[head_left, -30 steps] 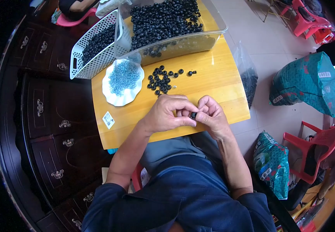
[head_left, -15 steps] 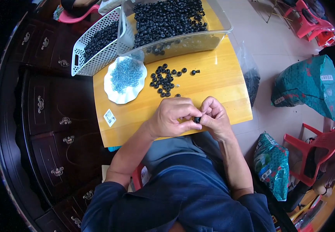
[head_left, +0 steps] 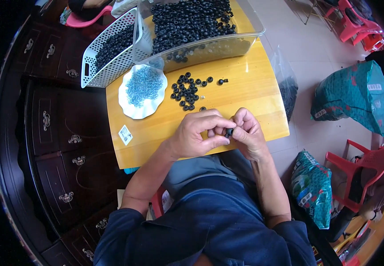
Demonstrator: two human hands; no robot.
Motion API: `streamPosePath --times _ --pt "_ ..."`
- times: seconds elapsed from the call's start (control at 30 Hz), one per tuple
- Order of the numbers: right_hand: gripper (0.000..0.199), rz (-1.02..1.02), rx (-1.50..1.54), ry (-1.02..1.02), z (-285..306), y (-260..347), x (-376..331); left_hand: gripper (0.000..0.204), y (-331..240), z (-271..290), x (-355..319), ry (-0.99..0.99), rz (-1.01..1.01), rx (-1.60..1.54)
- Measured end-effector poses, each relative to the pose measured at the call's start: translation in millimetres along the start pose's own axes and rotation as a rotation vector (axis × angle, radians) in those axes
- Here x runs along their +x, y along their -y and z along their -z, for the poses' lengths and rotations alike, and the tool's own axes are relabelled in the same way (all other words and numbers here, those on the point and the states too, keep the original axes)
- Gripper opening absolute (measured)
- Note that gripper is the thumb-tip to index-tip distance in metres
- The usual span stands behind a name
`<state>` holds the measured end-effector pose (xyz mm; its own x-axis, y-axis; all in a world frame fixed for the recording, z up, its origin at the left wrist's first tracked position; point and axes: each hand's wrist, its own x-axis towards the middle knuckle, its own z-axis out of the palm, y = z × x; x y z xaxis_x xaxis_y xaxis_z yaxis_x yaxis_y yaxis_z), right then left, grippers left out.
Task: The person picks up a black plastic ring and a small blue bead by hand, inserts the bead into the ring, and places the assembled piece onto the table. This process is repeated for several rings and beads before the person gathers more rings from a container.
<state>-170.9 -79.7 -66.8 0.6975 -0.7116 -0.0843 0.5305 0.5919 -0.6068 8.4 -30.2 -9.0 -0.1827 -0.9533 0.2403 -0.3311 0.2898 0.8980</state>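
Close to the table's near edge, both hands meet at a small black plastic part [head_left: 229, 131]. My right hand [head_left: 248, 135] grips it between thumb and curled fingers. From the other side, my left hand [head_left: 198, 133] is closed in around it, index finger above and thumb at its lower end. Fingers cover part of its shape. Just beyond my hands lies a loose cluster of black ring-shaped parts [head_left: 185, 92], with one small black piece with a stub [head_left: 223, 81] apart to the right. A white scalloped plate [head_left: 142, 111] holds a heap of small clear-bluish pieces [head_left: 144, 85].
Far on the yellow table [head_left: 156, 142] stand a clear plastic bin [head_left: 209, 57] and a white perforated basket [head_left: 112, 66], both holding black parts. A small white label [head_left: 125, 134] lies at left. Green sacks [head_left: 342, 95] and a red chair [head_left: 364, 168] stand right; dark drawers [head_left: 76, 115] line the left.
The black part has tilted and shifted slightly up and right between my fingers. My left thumb and index finger have spread a little around it. The items on the table lie as before.
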Motion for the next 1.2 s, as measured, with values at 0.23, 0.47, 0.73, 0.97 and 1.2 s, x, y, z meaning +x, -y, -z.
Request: streamPosePath --times 0.23,0.47,0.73,0.97,1.2 --pt "0.033 -0.034 0.002 0.003 -10.4 4.8 -3.1 0.025 -5.6 5.0 2.8 0.05 0.034 -0.027" --pt "0.034 -0.033 -0.03 0.01 -6.2 2.3 -3.3 0.024 2.7 -1.3 -5.6 0.004 -0.026 0.016" --pt "0.035 -0.064 -0.008 0.047 -6.0 7.4 -5.3 0.024 8.7 -5.7 -11.9 -0.048 -0.044 -0.137" --pt "0.032 -0.066 -0.055 0.052 -2.6 8.2 -5.9 0.025 8.9 -5.3 -12.4 -0.032 -0.023 -0.197" --pt "0.031 -0.055 -0.051 0.06 -0.4 6.6 -8.5 0.022 9.1 -7.7 -14.1 -0.024 -0.027 -0.25"
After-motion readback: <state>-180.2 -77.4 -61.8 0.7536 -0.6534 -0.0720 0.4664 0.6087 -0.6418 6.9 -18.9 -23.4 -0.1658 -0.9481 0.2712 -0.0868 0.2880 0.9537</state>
